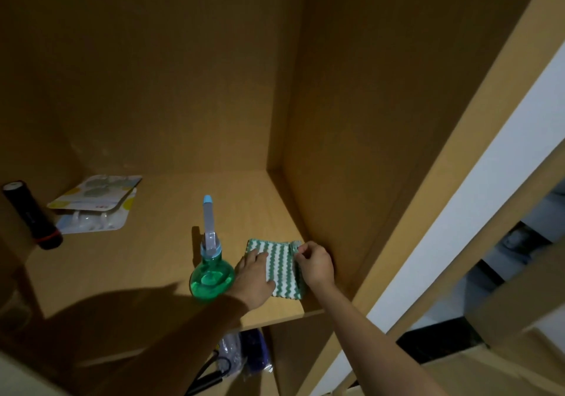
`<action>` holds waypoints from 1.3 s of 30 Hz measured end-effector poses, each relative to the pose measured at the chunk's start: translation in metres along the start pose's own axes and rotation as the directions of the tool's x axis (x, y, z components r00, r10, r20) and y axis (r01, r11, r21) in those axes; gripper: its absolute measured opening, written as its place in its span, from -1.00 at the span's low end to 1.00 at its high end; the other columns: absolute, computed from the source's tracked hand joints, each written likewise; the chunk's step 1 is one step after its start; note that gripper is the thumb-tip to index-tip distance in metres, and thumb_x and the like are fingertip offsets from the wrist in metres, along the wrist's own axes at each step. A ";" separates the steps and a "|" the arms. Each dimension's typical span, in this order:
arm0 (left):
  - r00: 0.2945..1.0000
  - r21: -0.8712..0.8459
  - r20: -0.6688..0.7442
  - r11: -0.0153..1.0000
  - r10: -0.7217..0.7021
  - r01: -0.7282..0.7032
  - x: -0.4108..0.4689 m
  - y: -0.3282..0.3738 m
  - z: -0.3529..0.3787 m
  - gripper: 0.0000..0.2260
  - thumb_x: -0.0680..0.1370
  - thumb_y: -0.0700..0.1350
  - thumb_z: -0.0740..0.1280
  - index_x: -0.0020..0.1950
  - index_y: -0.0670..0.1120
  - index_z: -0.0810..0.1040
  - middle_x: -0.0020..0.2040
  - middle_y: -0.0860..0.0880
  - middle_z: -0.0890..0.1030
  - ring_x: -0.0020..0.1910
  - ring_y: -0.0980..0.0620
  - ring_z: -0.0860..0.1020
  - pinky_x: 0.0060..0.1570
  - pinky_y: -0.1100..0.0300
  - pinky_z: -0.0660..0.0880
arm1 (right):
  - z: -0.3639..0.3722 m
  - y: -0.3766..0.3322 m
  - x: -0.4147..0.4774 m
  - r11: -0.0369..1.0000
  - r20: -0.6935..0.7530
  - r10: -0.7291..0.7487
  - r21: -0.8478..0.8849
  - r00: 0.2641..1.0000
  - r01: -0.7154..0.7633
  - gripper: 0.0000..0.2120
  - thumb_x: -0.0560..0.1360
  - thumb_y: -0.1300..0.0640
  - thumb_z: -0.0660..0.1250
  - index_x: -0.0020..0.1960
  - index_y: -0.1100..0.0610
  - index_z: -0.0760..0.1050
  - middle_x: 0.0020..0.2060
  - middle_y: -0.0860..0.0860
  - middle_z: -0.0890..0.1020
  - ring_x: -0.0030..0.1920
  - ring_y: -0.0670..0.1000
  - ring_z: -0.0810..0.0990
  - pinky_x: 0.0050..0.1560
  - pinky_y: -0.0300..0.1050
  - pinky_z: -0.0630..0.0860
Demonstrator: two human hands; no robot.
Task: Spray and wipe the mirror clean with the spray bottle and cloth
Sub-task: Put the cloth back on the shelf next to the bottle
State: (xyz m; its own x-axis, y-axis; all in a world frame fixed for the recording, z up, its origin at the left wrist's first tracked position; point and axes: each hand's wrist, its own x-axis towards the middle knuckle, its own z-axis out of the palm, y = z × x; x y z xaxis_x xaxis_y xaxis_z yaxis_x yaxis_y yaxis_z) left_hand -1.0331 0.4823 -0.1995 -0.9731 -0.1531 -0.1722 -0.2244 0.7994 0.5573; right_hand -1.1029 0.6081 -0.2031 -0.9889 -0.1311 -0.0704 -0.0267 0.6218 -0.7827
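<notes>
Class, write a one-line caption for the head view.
On a wooden shelf, the left hand rests on a striped cloth, the right hand pinches its edge, beside a green spray bottle.

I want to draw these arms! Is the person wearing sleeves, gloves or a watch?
No gloves or watch show on the left hand or right hand. The right forearm is bare, no sleeve. The left arm is too shadowed to tell.

Probably a home: a dim wooden cupboard shelf [159, 258] holding a torch [32, 215] and blister packs [94, 206].
</notes>
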 end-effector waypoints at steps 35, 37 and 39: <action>0.991 0.007 -0.027 0.991 -0.130 0.131 -0.004 -0.004 -0.005 -0.49 0.56 -0.16 0.19 0.46 -0.24 0.09 0.48 -0.16 0.08 0.43 -0.13 0.13 0.40 0.11 0.13 | 0.001 -0.016 0.007 0.959 0.030 0.035 -0.282 0.999 -0.025 -0.80 0.55 0.22 0.24 0.15 0.24 0.45 0.08 0.16 0.60 0.07 0.13 0.58 -0.02 -0.02 0.52; 0.993 0.019 -0.008 0.992 -0.122 0.122 -0.004 -0.004 -0.006 -0.38 0.55 -0.15 0.22 0.51 -0.17 -0.04 0.53 -0.16 -0.07 0.48 -0.16 0.03 0.43 0.08 0.09 | 0.000 -0.015 0.005 0.946 0.050 0.057 -0.323 0.997 -0.038 -0.72 0.54 0.14 0.28 0.21 0.23 0.42 0.12 0.15 0.57 0.11 0.14 0.56 0.04 0.00 0.52; 0.994 0.055 0.061 0.995 -0.092 0.088 -0.005 -0.005 -0.006 -0.36 0.58 -0.14 0.18 0.53 -0.09 -0.15 0.54 -0.14 -0.21 0.51 -0.17 -0.09 0.46 0.05 0.04 | -0.003 -0.015 0.003 0.920 0.096 0.120 -0.386 0.988 -0.074 -0.61 0.52 0.04 0.32 0.25 0.22 0.37 0.15 0.12 0.54 0.14 0.14 0.54 0.04 -0.01 0.50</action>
State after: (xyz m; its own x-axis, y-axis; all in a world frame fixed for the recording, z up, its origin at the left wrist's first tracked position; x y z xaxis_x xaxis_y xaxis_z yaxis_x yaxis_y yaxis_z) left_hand -1.0279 0.4755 -0.1963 -0.9434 -0.1902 -0.2716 -0.3063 0.8136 0.4943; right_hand -1.1060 0.6011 -0.1900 -0.9662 -0.1291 -0.2233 -0.0075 0.8795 -0.4759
